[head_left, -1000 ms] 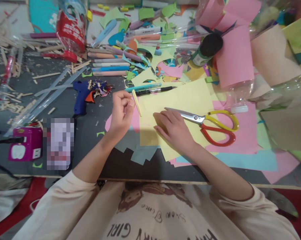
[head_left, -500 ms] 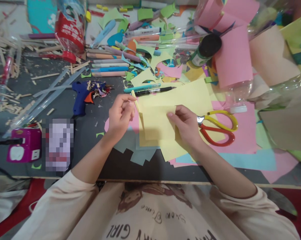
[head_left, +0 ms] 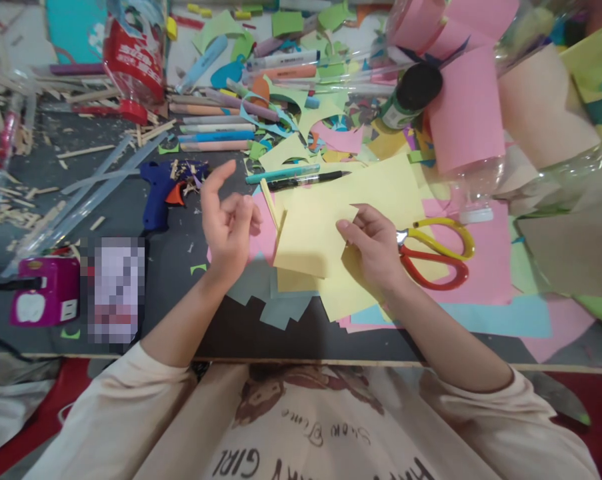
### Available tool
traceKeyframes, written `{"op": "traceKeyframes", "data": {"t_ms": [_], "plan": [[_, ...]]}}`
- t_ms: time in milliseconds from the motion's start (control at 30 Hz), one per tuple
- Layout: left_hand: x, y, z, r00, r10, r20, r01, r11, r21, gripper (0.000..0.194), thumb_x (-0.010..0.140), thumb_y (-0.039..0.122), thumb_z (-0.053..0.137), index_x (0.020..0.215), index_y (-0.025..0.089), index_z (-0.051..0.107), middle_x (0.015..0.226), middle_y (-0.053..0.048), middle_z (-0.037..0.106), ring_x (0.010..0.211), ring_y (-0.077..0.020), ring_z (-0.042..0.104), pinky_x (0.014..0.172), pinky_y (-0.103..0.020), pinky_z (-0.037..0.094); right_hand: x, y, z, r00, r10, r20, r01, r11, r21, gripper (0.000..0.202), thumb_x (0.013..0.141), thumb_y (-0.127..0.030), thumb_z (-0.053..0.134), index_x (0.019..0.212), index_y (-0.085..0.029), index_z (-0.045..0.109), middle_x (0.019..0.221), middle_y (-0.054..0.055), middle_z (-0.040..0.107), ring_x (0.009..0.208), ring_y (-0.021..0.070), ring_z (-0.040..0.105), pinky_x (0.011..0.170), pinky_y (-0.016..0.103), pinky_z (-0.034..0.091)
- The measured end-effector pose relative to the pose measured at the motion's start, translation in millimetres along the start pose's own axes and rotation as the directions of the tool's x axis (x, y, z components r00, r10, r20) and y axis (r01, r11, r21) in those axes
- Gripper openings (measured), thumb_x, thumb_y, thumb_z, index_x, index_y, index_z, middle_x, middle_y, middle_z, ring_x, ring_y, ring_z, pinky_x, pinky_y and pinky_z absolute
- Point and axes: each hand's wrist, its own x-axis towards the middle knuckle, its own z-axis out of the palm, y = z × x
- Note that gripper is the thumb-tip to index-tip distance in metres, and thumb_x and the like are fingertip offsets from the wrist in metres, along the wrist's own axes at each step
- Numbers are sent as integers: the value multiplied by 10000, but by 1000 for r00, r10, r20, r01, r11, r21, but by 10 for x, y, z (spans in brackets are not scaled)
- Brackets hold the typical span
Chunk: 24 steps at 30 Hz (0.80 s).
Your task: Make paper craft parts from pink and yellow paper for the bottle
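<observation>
Currently pinching small pale-yellow paper sheet (head_left: 303, 243) by its right edge, mid-frame, between thumb and fingers of right hand (head_left: 373, 247) | holding it above larger pale-yellow paper (head_left: 388, 190) | holding left hand (head_left: 228, 223) loosely curled, left of centre, index wide of thumb | partly hiding steel scissors with yellow and red handles (head_left: 411, 235) behind right hand, right of centre

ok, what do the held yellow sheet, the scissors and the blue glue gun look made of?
Yellow sheet in the right hand: matte paper or thin card, thin straight edges.
Scissors: probably metal blades, from the silvery bit showing; smooth, slightly glossy handles, perhaps plastic or coated metal.
Blue glue gun: likely moulded plastic, fairly matte, from its even colour.
</observation>
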Motion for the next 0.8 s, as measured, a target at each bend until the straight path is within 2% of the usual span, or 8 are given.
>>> {"op": "traceKeyframes", "data": {"t_ms": [100, 133, 233, 367, 500, 600, 700, 800], "plan": [[-15, 24, -8, 999, -38, 39, 39, 999, -34, 701, 797, 378, 785, 1385, 415, 406, 1180, 0, 663, 1015, -135, 672, 792, -230, 569, -19, 2, 8, 1000, 6, 27, -7, 999, 32, 297, 708, -414, 772, 882, -264, 583, 609, -78, 415, 538, 95, 425, 503, 244, 398], [-21, 40, -10, 994, -77, 71, 82, 995, -59, 669, 800, 404, 772, 1375, 410, 431, 1236, -12, 646, 1057, -151, 669, 821, -247, 574, -27, 0, 11, 999, 10, 39, -11, 999, 33, 296, 710, -405, 775, 893, -262, 591, 605, -83, 398, 532, 91, 414, 504, 243, 390], [-36, 120, -13, 940, -273, 206, 291, 955, -60, 350, 899, 468, 620, 1203, 293, 621, 898, -19, 718, 742, -122, 695, 645, -224, 568, -46, -14, 28, 996, 11, 85, -11, 1000, 4, 304, 719, -408, 778, 921, -257, 607, 581, -97, 358, 514, 85, 388, 508, 244, 375], [-37, 259, 3, 841, -455, 294, 460, 886, 58, 274, 820, 345, 708, 1063, 219, 711, 479, 69, 501, 379, -69, 452, 364, -174, 376, -52, -44, 44, 983, -11, 182, 14, 1000, -13, 321, 730, -465, 768, 897, -245, 606, 607, -80, 463, 540, 90, 437, 538, 255, 402], [-30, 326, 27, 811, -481, 332, 484, 871, 80, 213, 814, 284, 686, 1005, 208, 742, 412, 99, 321, 346, -60, 319, 343, -180, 331, -55, -37, 29, 986, -47, 162, 59, 996, -69, 263, 798, -464, 710, 946, -254, 656, 639, -58, 504, 538, 96, 418, 527, 266, 380], [-26, 336, 37, 803, -471, 365, 476, 876, 80, 248, 813, 272, 688, 1049, 215, 736, 421, 106, 280, 353, -56, 283, 337, -177, 295, -63, -1, 15, 991, -45, 128, 60, 991, -121, 201, 818, -413, 692, 954, -266, 703, 618, -52, 532, 495, 95, 377, 484, 266, 342], [-22, 333, 40, 778, -484, 401, 494, 865, 87, 231, 815, 292, 691, 1025, 214, 745, 417, 95, 344, 341, -62, 352, 326, -171, 324, -65, 37, 19, 994, -58, 96, 70, 991, -117, 134, 802, -336, 694, 910, -271, 740, 740, -19, 674, 550, 107, 484, 533, 282, 417], [-28, 310, 37, 773, -491, 400, 497, 862, 99, 174, 816, 316, 694, 930, 213, 775, 432, 65, 460, 332, -66, 427, 312, -167, 358, -61, 56, 31, 991, -105, 79, 110, 992, -62, 97, 789, -253, 681, 830, -284, 763, 834, -10, 747, 756, 154, 640, 732, 345, 518]]}}
